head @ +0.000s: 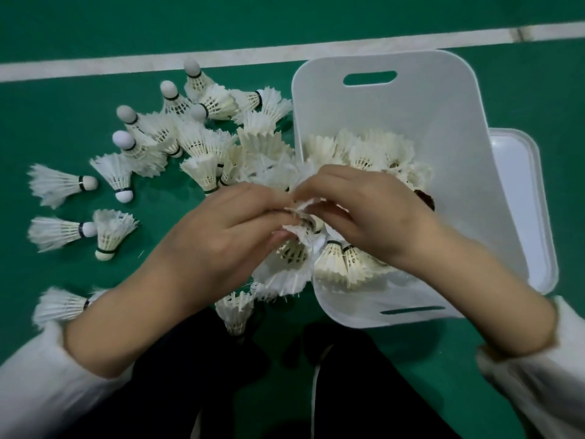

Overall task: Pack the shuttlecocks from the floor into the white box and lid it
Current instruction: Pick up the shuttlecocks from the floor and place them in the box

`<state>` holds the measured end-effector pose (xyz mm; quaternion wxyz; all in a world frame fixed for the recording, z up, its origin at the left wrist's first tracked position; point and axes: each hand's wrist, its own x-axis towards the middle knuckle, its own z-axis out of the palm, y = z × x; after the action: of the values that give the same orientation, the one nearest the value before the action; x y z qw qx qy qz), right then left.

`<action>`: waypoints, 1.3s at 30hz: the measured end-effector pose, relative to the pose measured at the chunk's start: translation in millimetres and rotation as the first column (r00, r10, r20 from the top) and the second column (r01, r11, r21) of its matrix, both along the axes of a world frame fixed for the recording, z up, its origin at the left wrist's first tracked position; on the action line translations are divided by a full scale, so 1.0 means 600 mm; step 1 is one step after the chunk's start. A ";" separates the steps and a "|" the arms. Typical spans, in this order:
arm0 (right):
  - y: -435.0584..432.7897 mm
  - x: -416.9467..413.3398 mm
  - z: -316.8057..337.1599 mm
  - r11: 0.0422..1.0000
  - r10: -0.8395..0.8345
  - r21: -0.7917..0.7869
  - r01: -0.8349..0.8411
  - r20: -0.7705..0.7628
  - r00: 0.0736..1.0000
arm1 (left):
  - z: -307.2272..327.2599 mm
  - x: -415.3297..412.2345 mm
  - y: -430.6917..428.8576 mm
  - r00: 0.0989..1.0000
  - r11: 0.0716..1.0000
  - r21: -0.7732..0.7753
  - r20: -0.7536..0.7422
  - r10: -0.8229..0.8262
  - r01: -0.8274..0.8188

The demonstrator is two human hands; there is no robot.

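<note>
Shuttlecock gripped by its feathers between left hand and right hand, over the white box's left rim. More shuttlecocks sit inside the box; a scattered pile lies on the green floor left of it. The lid lies against the box's right side.

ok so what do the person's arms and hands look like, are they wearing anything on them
Both are bare: the left hand and right hand wear no gloves, and no rings, watch or bracelets show. The left sleeve and right sleeve are white, loose and soft-looking, bunched up well above the wrists so the forearms are uncovered. No markings show on the fabric.
</note>
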<state>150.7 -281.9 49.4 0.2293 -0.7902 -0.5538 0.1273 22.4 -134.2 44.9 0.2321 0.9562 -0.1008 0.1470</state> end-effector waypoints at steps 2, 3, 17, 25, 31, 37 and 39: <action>0.003 0.005 -0.002 0.998 -0.026 0.063 0.026 -0.005 1.000 | 0.005 0.000 0.003 1.000 1.000 -0.009 -0.007 0.004 -0.004; -0.001 0.012 0.002 0.993 -0.082 0.088 0.085 -0.030 0.996 | 0.007 0.000 0.006 1.000 1.000 -0.001 -0.003 0.021 -0.021; -0.050 0.031 -0.112 0.736 -0.178 -0.651 0.184 0.076 0.981 | -0.002 -0.019 0.012 0.964 0.974 -0.118 -0.208 0.165 -0.193; -0.049 0.031 -0.121 0.780 -0.025 -0.610 0.139 0.192 0.981 | -0.001 -0.019 0.015 0.932 0.940 -0.186 -0.284 0.226 -0.284; -0.078 0.037 -0.084 0.710 -0.110 -0.692 0.129 0.072 0.991 | 0.003 -0.016 0.014 0.925 0.915 -0.240 -0.282 0.256 -0.326; -0.067 0.022 0.030 0.978 -0.196 -0.120 0.173 -0.212 0.957 | 0.007 0.007 0.015 0.889 0.850 -0.309 -0.313 0.334 -0.428; -0.047 0.006 0.043 0.989 -0.099 -0.131 0.065 -0.271 0.958 | 0.010 0.020 0.012 0.884 0.818 -0.362 -0.323 0.339 -0.446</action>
<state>154.0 -310.3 75.1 0.2612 -0.7995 -0.4743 0.2602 34.1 -127.0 50.7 0.4103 0.8924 0.1638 0.0918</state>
